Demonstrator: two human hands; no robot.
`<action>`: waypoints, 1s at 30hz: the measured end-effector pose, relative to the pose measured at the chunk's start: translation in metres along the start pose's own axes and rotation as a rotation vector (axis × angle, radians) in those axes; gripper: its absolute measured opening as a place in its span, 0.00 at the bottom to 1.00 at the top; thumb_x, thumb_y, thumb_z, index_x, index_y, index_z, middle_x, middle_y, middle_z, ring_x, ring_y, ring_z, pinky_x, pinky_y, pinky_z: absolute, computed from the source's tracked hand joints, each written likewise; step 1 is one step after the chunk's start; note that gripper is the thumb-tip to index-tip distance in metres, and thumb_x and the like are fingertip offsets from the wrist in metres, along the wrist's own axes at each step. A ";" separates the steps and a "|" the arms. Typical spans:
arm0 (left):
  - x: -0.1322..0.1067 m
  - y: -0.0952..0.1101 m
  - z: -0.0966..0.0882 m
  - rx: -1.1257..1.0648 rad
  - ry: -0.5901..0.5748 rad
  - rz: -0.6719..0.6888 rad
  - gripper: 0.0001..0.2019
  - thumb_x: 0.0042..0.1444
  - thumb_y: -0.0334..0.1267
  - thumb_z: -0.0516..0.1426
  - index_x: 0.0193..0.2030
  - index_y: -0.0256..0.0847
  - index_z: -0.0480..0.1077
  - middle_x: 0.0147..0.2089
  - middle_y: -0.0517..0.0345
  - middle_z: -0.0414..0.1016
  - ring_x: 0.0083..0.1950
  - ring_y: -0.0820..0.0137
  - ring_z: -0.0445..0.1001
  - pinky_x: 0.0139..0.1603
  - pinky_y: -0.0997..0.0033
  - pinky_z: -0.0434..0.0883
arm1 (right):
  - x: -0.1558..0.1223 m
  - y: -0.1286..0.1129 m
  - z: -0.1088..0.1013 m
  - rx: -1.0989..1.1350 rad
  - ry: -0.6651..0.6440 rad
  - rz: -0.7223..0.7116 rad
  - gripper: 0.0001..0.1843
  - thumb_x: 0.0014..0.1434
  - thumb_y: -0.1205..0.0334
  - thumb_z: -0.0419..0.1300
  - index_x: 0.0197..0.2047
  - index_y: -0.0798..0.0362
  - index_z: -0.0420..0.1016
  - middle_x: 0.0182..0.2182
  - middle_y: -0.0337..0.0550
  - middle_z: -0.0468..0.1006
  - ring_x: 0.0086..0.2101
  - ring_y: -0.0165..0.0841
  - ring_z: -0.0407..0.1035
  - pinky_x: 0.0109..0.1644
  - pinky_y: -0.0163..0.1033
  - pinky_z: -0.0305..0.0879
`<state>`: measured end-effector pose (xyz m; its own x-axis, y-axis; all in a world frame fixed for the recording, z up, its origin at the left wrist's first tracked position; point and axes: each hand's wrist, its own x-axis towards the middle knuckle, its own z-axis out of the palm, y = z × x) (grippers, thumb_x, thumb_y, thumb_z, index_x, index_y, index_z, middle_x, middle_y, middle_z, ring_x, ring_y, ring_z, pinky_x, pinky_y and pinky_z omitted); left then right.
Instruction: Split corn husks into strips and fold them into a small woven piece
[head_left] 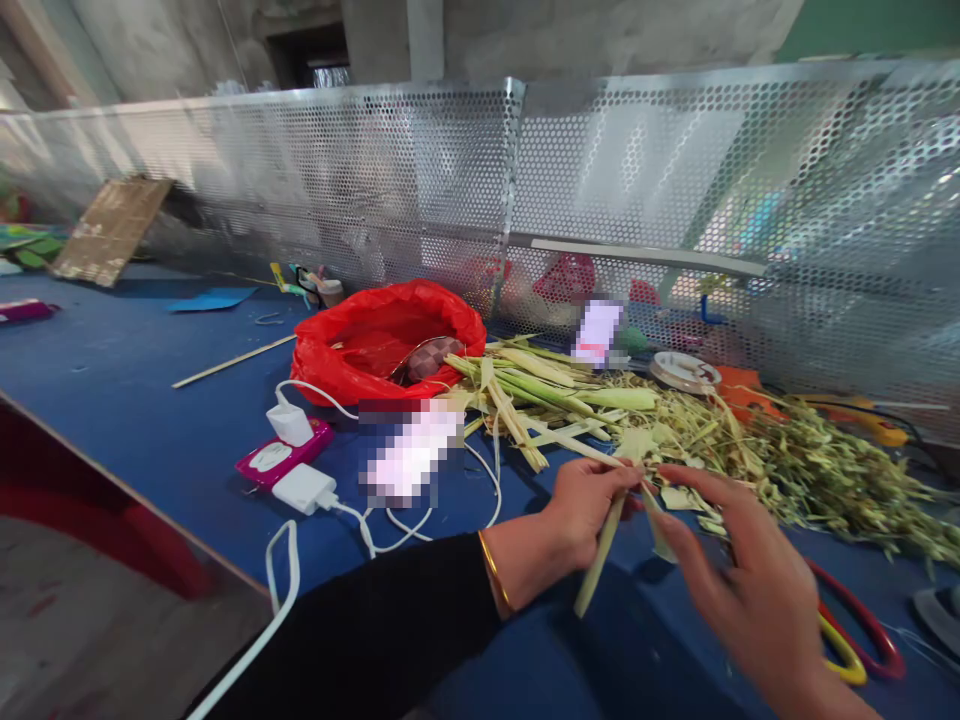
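My left hand (589, 510) is closed, pinching pale green leaf strips (600, 560) between thumb and fingers over the blue table. One strip hangs down below the fist, and another short piece (660, 530) dangles between my two hands. My right hand (750, 570) is close by on the right, its thumb and forefinger spread apart near the strips' ends. Whether its thumb touches the dangling piece I cannot tell. Just beyond both hands lies a heap of long pale green stalks and leaves (555, 385), with drier leafy sprigs (840, 480) to the right.
A red plastic bag (330, 350) stands open at the heap's left. Chargers on a magenta power strip (274, 455) trail white cables. Red-and-yellow-handled scissors (862, 630) lie beside my right hand. Tape (684, 370) sits behind, before a perforated metal screen (420, 190).
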<state>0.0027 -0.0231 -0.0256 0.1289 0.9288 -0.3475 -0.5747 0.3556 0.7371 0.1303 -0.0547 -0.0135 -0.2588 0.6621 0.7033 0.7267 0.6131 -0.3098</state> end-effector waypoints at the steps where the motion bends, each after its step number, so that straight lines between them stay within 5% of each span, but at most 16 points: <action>1: 0.000 0.000 0.002 0.005 -0.011 0.026 0.10 0.47 0.35 0.64 0.35 0.30 0.72 0.31 0.54 0.74 0.28 0.74 0.71 0.33 0.72 0.69 | -0.006 0.011 -0.003 -0.014 -0.016 0.084 0.18 0.59 0.51 0.54 0.48 0.52 0.68 0.43 0.51 0.76 0.45 0.44 0.70 0.47 0.47 0.65; 7: -0.009 0.001 0.008 0.074 -0.067 0.185 0.11 0.38 0.37 0.65 0.27 0.33 0.72 0.23 0.60 0.73 0.21 0.80 0.66 0.25 0.77 0.62 | -0.018 0.027 -0.002 0.189 -0.261 0.307 0.15 0.59 0.51 0.54 0.43 0.51 0.72 0.32 0.40 0.79 0.31 0.34 0.73 0.33 0.33 0.68; 12: -0.014 0.003 0.008 0.170 -0.044 0.230 0.07 0.40 0.35 0.63 0.27 0.34 0.73 0.25 0.58 0.75 0.21 0.79 0.67 0.24 0.78 0.61 | -0.016 0.016 -0.005 0.237 -0.288 0.269 0.14 0.61 0.52 0.52 0.34 0.51 0.72 0.22 0.36 0.73 0.23 0.30 0.67 0.27 0.30 0.64; 18: -0.009 -0.002 0.002 0.372 0.019 0.223 0.06 0.43 0.36 0.62 0.28 0.35 0.74 0.25 0.57 0.75 0.21 0.75 0.69 0.21 0.77 0.62 | -0.019 0.009 -0.009 0.234 -0.268 0.192 0.12 0.62 0.55 0.52 0.35 0.51 0.72 0.21 0.35 0.72 0.20 0.28 0.65 0.24 0.31 0.61; 22: -0.009 0.001 0.000 0.448 -0.048 0.216 0.08 0.47 0.39 0.60 0.30 0.36 0.75 0.27 0.55 0.76 0.22 0.75 0.69 0.20 0.77 0.62 | -0.020 0.011 -0.011 0.168 -0.243 0.154 0.12 0.62 0.54 0.52 0.38 0.50 0.73 0.28 0.39 0.76 0.27 0.31 0.71 0.30 0.32 0.65; 27: -0.020 0.011 0.003 0.592 -0.181 0.202 0.10 0.49 0.41 0.58 0.32 0.36 0.75 0.30 0.54 0.76 0.20 0.78 0.67 0.18 0.79 0.59 | -0.012 0.019 -0.020 0.019 0.026 0.220 0.15 0.60 0.50 0.53 0.42 0.50 0.72 0.34 0.44 0.76 0.36 0.37 0.71 0.39 0.39 0.67; 30: -0.028 0.016 0.006 0.645 -0.329 0.106 0.11 0.48 0.42 0.59 0.30 0.35 0.74 0.29 0.54 0.75 0.20 0.78 0.66 0.18 0.79 0.59 | -0.007 0.027 -0.024 0.046 -0.001 0.149 0.18 0.61 0.51 0.52 0.49 0.50 0.70 0.45 0.48 0.74 0.47 0.41 0.68 0.49 0.45 0.64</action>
<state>-0.0057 -0.0430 -0.0005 0.3938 0.9087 -0.1381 -0.0207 0.1590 0.9871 0.1667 -0.0530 -0.0109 -0.1507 0.7478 0.6466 0.7275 0.5267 -0.4396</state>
